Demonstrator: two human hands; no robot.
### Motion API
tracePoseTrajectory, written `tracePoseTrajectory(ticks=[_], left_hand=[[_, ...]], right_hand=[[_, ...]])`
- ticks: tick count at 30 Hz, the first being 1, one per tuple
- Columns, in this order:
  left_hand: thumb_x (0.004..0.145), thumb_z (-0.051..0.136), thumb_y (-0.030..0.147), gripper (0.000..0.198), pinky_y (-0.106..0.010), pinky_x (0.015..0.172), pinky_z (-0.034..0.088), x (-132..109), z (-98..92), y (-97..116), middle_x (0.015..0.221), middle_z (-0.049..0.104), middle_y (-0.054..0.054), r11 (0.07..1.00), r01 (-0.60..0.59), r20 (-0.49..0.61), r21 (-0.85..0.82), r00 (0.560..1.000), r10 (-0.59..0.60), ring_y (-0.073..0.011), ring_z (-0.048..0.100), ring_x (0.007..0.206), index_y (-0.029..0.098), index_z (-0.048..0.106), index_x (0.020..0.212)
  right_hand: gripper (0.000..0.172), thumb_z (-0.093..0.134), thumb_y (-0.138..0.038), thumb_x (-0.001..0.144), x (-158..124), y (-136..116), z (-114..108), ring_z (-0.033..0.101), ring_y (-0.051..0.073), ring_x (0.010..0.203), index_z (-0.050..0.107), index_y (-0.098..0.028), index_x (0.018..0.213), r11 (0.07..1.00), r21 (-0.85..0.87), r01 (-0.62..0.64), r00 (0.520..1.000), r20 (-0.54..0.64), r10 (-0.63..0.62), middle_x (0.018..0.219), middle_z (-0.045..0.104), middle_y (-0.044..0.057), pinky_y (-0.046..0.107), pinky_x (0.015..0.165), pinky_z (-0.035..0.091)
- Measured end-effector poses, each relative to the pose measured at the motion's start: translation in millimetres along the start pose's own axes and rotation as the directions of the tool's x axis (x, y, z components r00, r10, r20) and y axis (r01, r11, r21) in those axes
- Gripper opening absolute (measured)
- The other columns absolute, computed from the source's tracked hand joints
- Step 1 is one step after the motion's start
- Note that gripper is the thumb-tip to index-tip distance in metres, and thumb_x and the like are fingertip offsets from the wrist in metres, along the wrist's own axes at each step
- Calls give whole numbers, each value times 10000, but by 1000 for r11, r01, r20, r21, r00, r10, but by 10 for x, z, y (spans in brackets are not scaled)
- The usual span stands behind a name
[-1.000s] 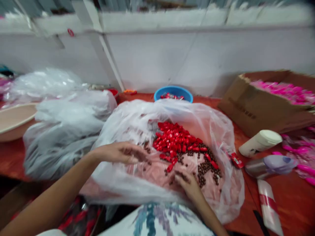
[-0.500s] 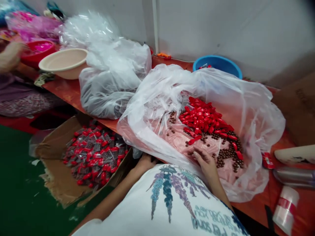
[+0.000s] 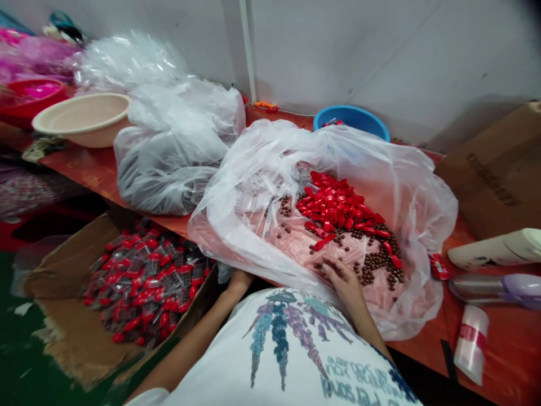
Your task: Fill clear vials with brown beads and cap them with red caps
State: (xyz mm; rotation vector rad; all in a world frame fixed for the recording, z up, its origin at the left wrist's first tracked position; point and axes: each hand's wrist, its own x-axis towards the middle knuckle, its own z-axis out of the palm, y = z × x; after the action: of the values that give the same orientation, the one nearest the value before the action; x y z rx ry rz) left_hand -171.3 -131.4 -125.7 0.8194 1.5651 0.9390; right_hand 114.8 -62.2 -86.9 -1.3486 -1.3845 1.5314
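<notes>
My right hand [image 3: 344,283] rests at the near side of an opened clear plastic bag [image 3: 291,256], its fingers stretched out and slightly apart. Its fingertips are close to a few small brown beads [image 3: 318,265]; whether they touch is too small to tell. Further in lies a heap of red plastic pieces [image 3: 333,203], with more brown beads [image 3: 378,268] scattered to the right. Clear plastic cases [image 3: 256,194] lie at the bag's left. My left hand [image 3: 240,280] is at the table edge beside the cardboard box, its fingers hidden under the bag's edge.
A cardboard box [image 3: 63,287] below the table holds many red-capped clear cases [image 3: 143,276]. A filled plastic bag [image 3: 164,163], a cream basin [image 3: 82,113] and a blue basin [image 3: 350,115] stand behind. Bottles [image 3: 499,248] and a clear cylinder [image 3: 471,344] lie at right.
The view has turned to the right, so everything sits further left. My hands have hardly moved relative to the bag. The other person's hand at left has mostly left the view.
</notes>
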Motion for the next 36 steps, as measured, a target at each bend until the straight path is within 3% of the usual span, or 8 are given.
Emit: tracePoseTrajectory(ticks=[4,10,18,23,26,29,32,36], left_hand=[[524,772,135,379,-373,830,475,-373,-429,-50,869,665,-20,986,157,-8,-62,988,-157,-253,598,903,157,649,882],[513,799,118,443,-287,747,458,-1029,-887,535,912,673,-34,937,301,328,-180,916,-231,-166,613,819,156,635,923],[460,839,119,533,-257,708,454,-573,-101,1077,869,648,0,953,138,397,-268,917,-22,-132,595,756,167,608,938],[646,757,289,455,-290,783,460,-164,-9,1184,979,639,-52,990,-121,283,-77,949,138,-189,595,905,184,611,1063],[755,647,363,390,-310,846,452,99,-143,1277,1104,612,-92,945,-305,215,119,937,276,-212,580,993,183,619,1100],[786,586,389,393,-326,828,467,434,-228,1372,1093,607,-110,875,-383,204,296,921,333,-220,593,966,164,625,1106],[782,569,363,396,-348,843,465,783,-216,1477,1074,612,-110,760,-476,239,443,880,411,-229,590,971,163,627,1119],[804,521,313,386,-366,912,434,1094,-99,1666,1141,613,-109,618,-568,259,544,814,520,-235,579,1028,167,613,1149]], right_hand=[[443,652,-487,756,-17,-5,-26,643,230,903,638,-194,1089,999,-11,-32,999,0,32,1055,675,89,437,874,498],[367,628,-474,783,-22,-292,78,620,250,956,691,-211,1031,992,-111,57,987,156,-40,1032,684,95,418,886,475],[355,501,-390,890,39,-857,641,616,177,889,599,-223,1187,962,-106,252,806,573,-148,997,671,39,289,796,474],[313,510,-395,860,571,-970,378,595,143,624,670,-178,1020,930,-288,230,816,578,-23,830,687,32,237,548,457],[292,559,-406,821,1091,-1351,9,619,167,745,696,-170,927,877,-355,324,867,482,-125,878,699,41,250,628,482],[381,554,-454,803,1669,-1940,-365,580,130,585,681,-138,975,842,-406,354,935,185,-303,790,682,45,226,518,462],[625,529,-451,816,2141,-2429,-656,581,107,529,423,-149,1353,850,-355,389,859,-194,-474,1061,645,119,222,451,461],[740,543,-414,818,2296,-2454,-788,634,136,681,212,-232,1455,778,-428,461,752,-277,-598,1391,425,166,255,521,510]])
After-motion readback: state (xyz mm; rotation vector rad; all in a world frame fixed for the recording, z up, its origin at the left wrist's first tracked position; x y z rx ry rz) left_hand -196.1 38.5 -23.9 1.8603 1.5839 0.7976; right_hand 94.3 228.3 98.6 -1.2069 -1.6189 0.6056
